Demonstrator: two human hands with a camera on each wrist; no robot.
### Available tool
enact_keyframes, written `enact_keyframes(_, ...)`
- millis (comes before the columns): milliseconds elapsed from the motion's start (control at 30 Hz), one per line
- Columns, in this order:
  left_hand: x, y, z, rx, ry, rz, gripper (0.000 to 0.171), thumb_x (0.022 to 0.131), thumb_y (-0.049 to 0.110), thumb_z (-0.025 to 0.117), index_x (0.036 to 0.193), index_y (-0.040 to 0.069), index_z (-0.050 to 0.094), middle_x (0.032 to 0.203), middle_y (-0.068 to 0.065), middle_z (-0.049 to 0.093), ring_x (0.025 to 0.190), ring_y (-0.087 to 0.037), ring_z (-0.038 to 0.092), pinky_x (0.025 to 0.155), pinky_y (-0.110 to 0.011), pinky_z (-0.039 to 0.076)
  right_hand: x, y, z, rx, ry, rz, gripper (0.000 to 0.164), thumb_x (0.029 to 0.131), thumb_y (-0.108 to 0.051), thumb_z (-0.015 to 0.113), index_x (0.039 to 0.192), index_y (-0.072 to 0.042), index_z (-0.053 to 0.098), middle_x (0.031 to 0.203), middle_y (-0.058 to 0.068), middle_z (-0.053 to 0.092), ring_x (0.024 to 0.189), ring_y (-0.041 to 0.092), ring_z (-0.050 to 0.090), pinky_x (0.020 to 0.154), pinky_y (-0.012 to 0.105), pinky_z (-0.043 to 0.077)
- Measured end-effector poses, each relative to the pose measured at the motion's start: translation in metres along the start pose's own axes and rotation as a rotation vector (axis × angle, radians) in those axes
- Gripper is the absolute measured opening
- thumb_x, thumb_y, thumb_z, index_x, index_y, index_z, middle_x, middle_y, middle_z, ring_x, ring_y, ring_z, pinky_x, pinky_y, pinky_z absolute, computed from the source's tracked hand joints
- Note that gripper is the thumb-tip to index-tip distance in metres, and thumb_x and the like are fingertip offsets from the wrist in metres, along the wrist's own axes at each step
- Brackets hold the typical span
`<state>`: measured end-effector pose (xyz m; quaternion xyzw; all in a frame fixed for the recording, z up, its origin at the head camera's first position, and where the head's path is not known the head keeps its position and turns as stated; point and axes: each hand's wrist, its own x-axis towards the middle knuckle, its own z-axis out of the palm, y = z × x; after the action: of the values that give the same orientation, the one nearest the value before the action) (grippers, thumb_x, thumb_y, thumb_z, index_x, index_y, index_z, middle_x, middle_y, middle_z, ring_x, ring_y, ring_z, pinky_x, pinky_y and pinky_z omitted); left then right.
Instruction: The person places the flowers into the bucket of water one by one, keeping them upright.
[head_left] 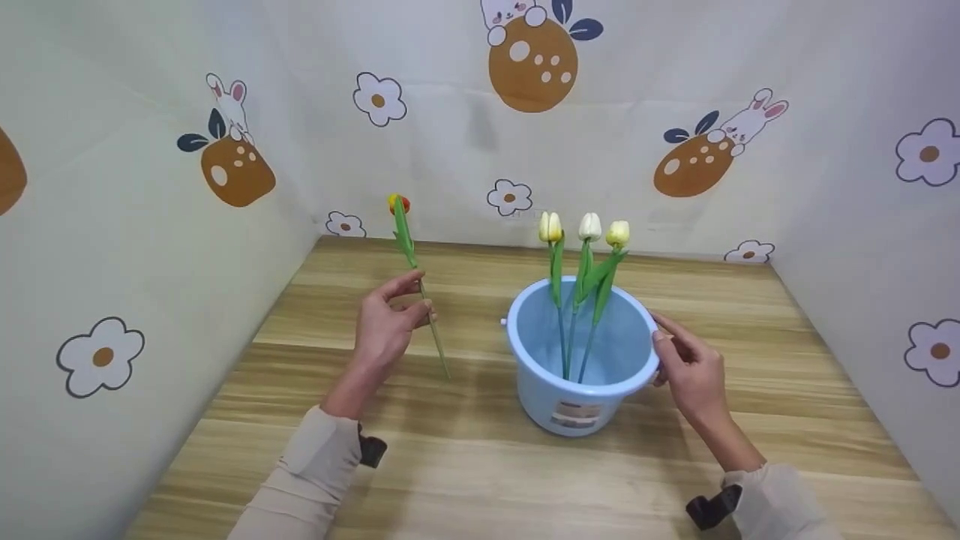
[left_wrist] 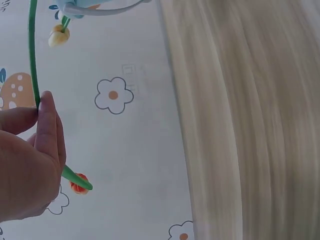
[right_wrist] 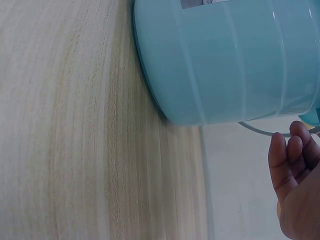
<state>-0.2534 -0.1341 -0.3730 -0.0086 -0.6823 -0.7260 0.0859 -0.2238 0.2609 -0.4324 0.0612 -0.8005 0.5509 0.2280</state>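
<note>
A light blue bucket (head_left: pixel 525 360) stands upright on the wooden table, with three pale yellow and white tulips (head_left: pixel 590 227) leaning inside it. My right hand (head_left: pixel 694 371) grips the bucket's rim at its right side, thumb on top and fingers beneath. In the right wrist view the fingers curl up by the rim of the bucket (right_wrist: pixel 225 65). Left of the bucket, my left hand (head_left: pixel 386 322) pinches the green stem of a red and yellow tulip (head_left: pixel 401 217) between thumb and fingers. Its flower points up and away, the bare stem end down. The left wrist view shows the stem (left_wrist: pixel 33 55) crossing the fingertips.
White cloth walls (head_left: pixel 442 150) printed with rabbits and flowers enclose the wooden table (head_left: pixel 300 375) at the back and both sides. A thin bucket handle (left_wrist: pixel 107 11) shows in the left wrist view. Black wrist cameras (head_left: pixel 371 448) sit on both sleeves.
</note>
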Motion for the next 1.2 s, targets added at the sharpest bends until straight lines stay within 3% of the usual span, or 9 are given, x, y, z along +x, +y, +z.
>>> enact_keyframes(100,0.001,0.002,0.004,-0.016,-0.01,-0.001,0.045,0.083,-0.011,0.063,0.126,0.003,0.06,0.115,-0.015,0.051,0.078,-0.02,0.065,0.078,-0.03,0.057,0.001,0.003,0.0,0.009,0.013,0.015,0.028,0.095,-0.023,0.059,0.122,-0.021,0.066,0.065,0.007,0.06,0.05,0.024,0.056,0.045,0.035,0.053)
enact_keyframes(367,0.001,0.009,0.014,-0.062,-0.024,-0.018,0.042,0.084,-0.01,0.062,0.124,0.003,0.06,0.116,-0.013,0.051,0.081,-0.021,0.065,0.079,-0.031,0.057,-0.007,-0.03,0.0,-0.014,0.001,0.019,0.03,0.095,-0.017,0.058,0.123,-0.01,0.065,0.064,0.005,0.06,0.053,0.029,0.057,0.047,0.037,0.054)
enact_keyframes(667,0.001,0.012,0.023,-0.135,-0.028,0.005,0.041,0.082,-0.012,0.063,0.121,-0.001,0.061,0.112,-0.014,0.052,0.078,-0.021,0.065,0.081,-0.037,0.056,-0.006,-0.027,-0.001,-0.007,-0.023,0.011,0.032,0.095,-0.019,0.057,0.124,-0.007,0.063,0.063,0.007,0.058,0.053,0.029,0.055,0.047,0.036,0.054)
enact_keyframes(833,0.002,0.011,0.028,-0.13,-0.021,0.012,0.039,0.081,-0.011,0.065,0.119,-0.001,0.063,0.11,-0.013,0.053,0.077,-0.017,0.066,0.077,-0.034,0.058,-0.006,-0.027,-0.001,-0.018,-0.023,0.012,0.032,0.095,-0.019,0.057,0.124,-0.008,0.064,0.064,0.006,0.058,0.053,0.028,0.056,0.047,0.035,0.054)
enact_keyframes(1200,0.002,0.009,0.045,-0.124,-0.053,0.013,0.039,0.081,-0.008,0.068,0.118,0.003,0.065,0.111,-0.013,0.056,0.082,-0.023,0.067,0.076,-0.034,0.058,-0.007,-0.028,-0.003,-0.035,-0.038,0.014,0.034,0.096,-0.021,0.056,0.127,-0.008,0.061,0.068,0.006,0.061,0.058,0.034,0.057,0.049,0.036,0.055)
